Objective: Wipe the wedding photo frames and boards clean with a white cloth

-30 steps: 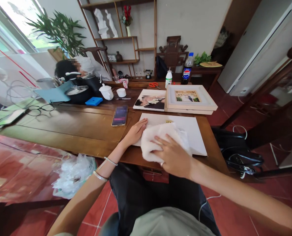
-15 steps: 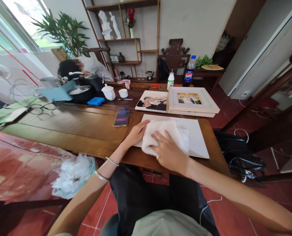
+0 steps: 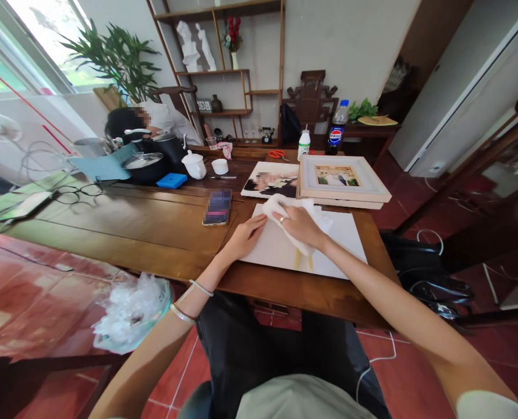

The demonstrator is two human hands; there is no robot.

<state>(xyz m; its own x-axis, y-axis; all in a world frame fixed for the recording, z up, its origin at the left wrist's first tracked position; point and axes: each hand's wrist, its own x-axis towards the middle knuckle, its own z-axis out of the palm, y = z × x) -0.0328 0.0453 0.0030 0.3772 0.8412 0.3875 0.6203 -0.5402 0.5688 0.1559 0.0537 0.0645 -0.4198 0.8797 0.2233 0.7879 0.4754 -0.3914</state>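
A white rectangular board (image 3: 341,244) lies flat at the near right of the table, with a yellow-brown mark showing near its front edge. Bunched on top of it is a fluffy white cloth (image 3: 291,230), gripped and pressed down by my right hand (image 3: 300,224), which wears a ring. My left hand (image 3: 247,237) rests flat on the board's left part, fingers stretched out, its tips close beside the cloth. A phone (image 3: 217,208) lies left of the board. Just behind stand a photo panel (image 3: 271,179) and a white-framed picture (image 3: 368,180) on top of another flat piece.
A white bottle (image 3: 303,144), a cola bottle (image 3: 336,128) and orange-handled scissors (image 3: 277,154) are at the back. Further left are a white teapot (image 3: 194,165), a cup (image 3: 220,166), a blue block (image 3: 171,180) and a dark pot (image 3: 144,169). A person leans on the far side.
My right hand has moved up and away from me with the cloth, which is now more bunched. The mark on the board has come into view. My left hand stays at the left edge.
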